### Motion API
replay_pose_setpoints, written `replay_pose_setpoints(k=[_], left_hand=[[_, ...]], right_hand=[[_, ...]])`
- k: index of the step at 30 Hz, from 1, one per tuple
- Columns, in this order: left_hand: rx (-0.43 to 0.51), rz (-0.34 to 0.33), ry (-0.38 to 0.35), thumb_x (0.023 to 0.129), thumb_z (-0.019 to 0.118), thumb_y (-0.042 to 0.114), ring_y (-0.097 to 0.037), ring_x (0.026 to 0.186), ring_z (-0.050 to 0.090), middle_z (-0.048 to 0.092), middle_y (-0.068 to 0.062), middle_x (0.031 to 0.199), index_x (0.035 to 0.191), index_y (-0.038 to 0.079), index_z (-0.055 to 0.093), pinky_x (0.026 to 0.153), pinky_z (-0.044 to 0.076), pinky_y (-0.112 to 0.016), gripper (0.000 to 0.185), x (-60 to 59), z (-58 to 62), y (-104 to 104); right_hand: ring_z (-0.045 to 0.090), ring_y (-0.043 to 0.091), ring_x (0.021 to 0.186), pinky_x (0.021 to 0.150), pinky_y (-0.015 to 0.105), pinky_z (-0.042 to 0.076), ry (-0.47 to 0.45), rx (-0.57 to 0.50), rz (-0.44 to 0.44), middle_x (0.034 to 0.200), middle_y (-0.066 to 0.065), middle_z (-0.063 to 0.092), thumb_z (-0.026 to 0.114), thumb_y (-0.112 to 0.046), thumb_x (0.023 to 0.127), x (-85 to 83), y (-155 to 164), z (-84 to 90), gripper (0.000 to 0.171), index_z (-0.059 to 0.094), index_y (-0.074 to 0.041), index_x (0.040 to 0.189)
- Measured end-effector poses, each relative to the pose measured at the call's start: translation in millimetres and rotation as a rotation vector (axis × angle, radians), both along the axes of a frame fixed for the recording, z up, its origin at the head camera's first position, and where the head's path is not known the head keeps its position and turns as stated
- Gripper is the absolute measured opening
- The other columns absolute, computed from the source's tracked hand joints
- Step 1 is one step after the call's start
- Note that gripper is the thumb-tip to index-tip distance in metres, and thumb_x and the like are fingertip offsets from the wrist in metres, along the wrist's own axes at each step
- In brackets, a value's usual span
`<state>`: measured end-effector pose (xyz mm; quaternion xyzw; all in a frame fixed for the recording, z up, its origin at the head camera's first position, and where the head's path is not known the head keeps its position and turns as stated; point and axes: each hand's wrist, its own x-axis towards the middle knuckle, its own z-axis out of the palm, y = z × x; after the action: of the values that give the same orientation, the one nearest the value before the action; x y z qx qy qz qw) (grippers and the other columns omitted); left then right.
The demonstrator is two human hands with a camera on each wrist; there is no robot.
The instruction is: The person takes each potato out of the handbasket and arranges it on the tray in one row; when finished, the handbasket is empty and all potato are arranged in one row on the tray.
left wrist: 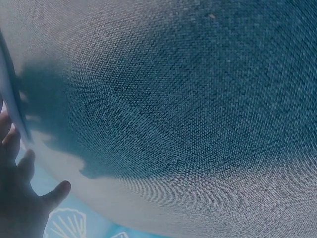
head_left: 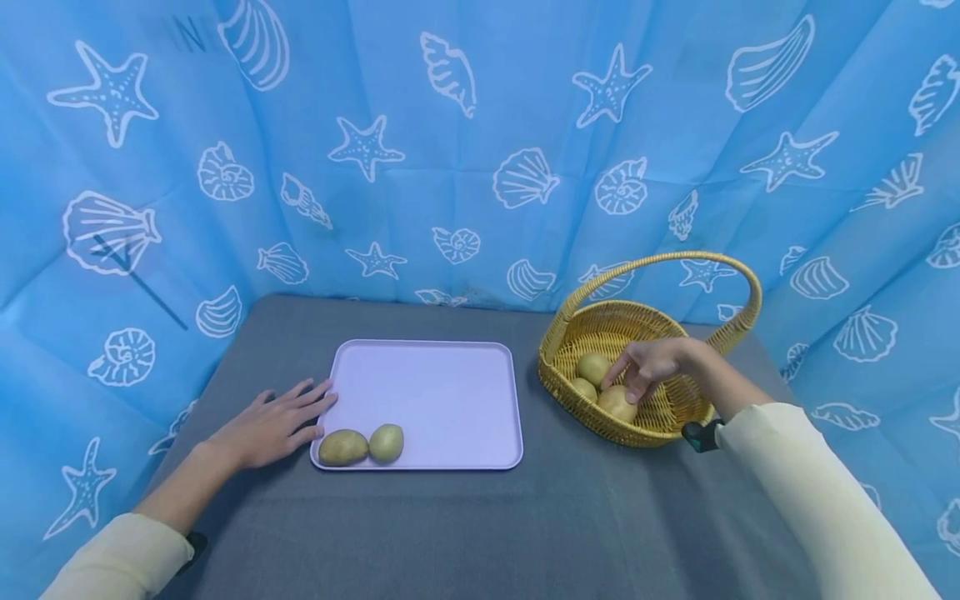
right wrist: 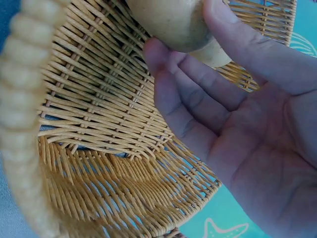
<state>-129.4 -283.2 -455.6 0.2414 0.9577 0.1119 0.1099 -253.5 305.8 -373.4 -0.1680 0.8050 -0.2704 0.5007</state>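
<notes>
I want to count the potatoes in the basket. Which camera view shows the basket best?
The head view: the whole basket shows, handle included, with three potatoes and the right hand on the nearest potato. The right wrist view shows only the woven wall close up and part of one potato. The left wrist view shows no basket.

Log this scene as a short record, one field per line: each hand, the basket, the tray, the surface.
left hand: flat on the table, fingers straight, fingertips at the tray's left edge
right hand: inside the basket, fingers curled on a potato
basket: wicker, with handle, right of the tray; three potatoes visible inside
tray: lilac, rectangular; two potatoes side by side at its front left corner
table: covered with grey cloth
backdrop: blue sheet with white shells and starfish
</notes>
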Motion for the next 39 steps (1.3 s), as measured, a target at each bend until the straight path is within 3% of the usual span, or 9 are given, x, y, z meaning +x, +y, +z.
replay_pose_setpoints(k=[7,13,17,21,26,31,39], left_hand=[[0.002,-0.002,0.000,0.103,0.050,0.044,-0.045,0.145,0.025,0.032,-0.013,0.160,0.153,0.012,0.041,0.104,0.019,-0.078,0.060,-0.1,1.4,1.2],[0.000,-0.004,0.005,0.103,0.051,0.044,-0.045,0.145,0.026,0.032,-0.014,0.160,0.152,0.012,0.042,0.104,0.020,-0.078,0.060,0.6,2.3,1.1],[0.000,-0.005,0.005,0.103,0.050,0.043,-0.045,0.145,0.025,0.032,-0.014,0.160,0.152,0.012,0.042,0.104,0.019,-0.078,0.059,1.0,2.5,1.0],[0.003,-0.006,0.004,0.103,0.050,0.043,-0.045,0.145,0.025,0.032,-0.014,0.160,0.152,0.012,0.041,0.104,0.019,-0.078,0.059,1.0,1.8,1.0],[-0.002,-0.006,0.005,0.103,0.049,0.044,-0.045,0.146,0.025,0.031,-0.013,0.160,0.152,0.013,0.041,0.105,0.020,-0.078,0.059,0.2,0.2,0.6],[0.003,-0.004,0.007,0.103,0.049,0.044,-0.045,0.146,0.025,0.032,-0.013,0.160,0.153,0.012,0.041,0.104,0.020,-0.078,0.059,0.1,-0.6,0.0],[0.005,-0.004,0.003,0.103,0.049,0.045,-0.045,0.146,0.025,0.031,-0.012,0.161,0.153,0.014,0.041,0.104,0.020,-0.078,0.060,-0.4,-1.4,-0.9]], right_hand=[[0.067,0.022,0.098,0.088,0.035,0.056,0.103,-0.052,0.069,0.113,0.017,0.069,0.073,-0.010,0.089,4.6,8.0,12.7,0.053,0.054,0.008,0.136],[0.068,0.022,0.093,0.081,0.031,0.057,0.182,-0.107,0.064,0.110,0.016,0.072,0.074,-0.012,0.088,8.5,13.4,27.9,0.053,0.057,0.005,0.135],[0.066,0.028,0.108,0.090,0.031,0.054,0.204,-0.176,0.073,0.120,0.016,0.069,0.073,-0.011,0.089,10.3,13.7,36.9,0.055,0.054,0.008,0.137],[0.066,0.032,0.107,0.091,0.034,0.054,0.235,-0.278,0.141,0.117,0.016,0.070,0.071,-0.007,0.090,12.0,9.1,45.3,0.054,0.051,0.010,0.138],[0.069,0.029,0.104,0.089,0.037,0.056,0.275,-0.392,0.236,0.117,0.014,0.070,0.070,-0.005,0.091,17.5,-7.2,56.8,0.050,0.054,0.008,0.137],[0.068,0.029,0.107,0.092,0.036,0.055,0.312,-0.436,0.263,0.121,0.011,0.070,0.072,-0.007,0.090,24.3,-31.7,64.7,0.048,0.058,0.007,0.134],[0.069,0.024,0.101,0.084,0.034,0.057,0.307,-0.511,0.287,0.119,0.011,0.070,0.073,-0.006,0.089,27.5,-80.0,48.7,0.047,0.060,0.006,0.133]])
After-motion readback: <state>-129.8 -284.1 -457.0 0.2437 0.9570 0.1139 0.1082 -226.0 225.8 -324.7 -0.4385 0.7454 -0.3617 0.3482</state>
